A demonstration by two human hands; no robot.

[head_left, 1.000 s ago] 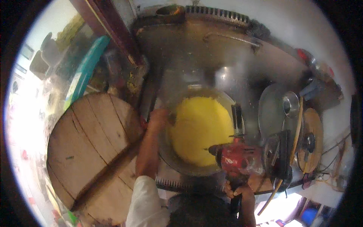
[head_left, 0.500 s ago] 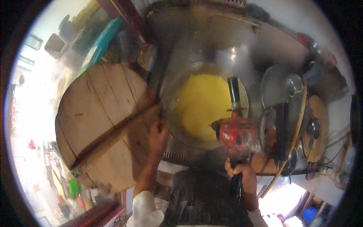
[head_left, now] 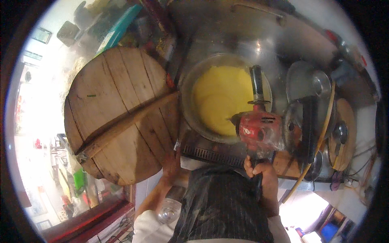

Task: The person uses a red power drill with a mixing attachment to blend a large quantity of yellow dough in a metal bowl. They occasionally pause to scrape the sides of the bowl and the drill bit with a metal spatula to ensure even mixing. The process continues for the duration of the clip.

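My right hand (head_left: 266, 174) is wrapped round the rear handle of a red power drill (head_left: 259, 131) with a black side handle. The drill reaches over the near right rim of a large metal pot (head_left: 187, 115), its dark nose pointing into the pot. Smooth yellow batter-like food (head_left: 216, 97) fills the pot's middle, with faint swirl lines on its surface. My left hand (head_left: 172, 165) is low at the near right edge of a big round wooden lid (head_left: 113, 93) with a wooden bar across it. The left fingers are blurred and partly hidden, so their grip is unclear.
Right of the pot stand metal pans and lids (head_left: 300, 83), a black upright piece (head_left: 310, 129) and a round wooden board (head_left: 344, 133). A yellow hose or cable (head_left: 324, 133) curves past them. A slotted metal strip (head_left: 214, 156) runs along the near edge. A glass bowl (head_left: 169, 210) sits below my left arm.
The view has shifted, so pot and lid appear higher. My left hand has come down and nearer along the lid's edge. My right hand still grips the drill over the pot.
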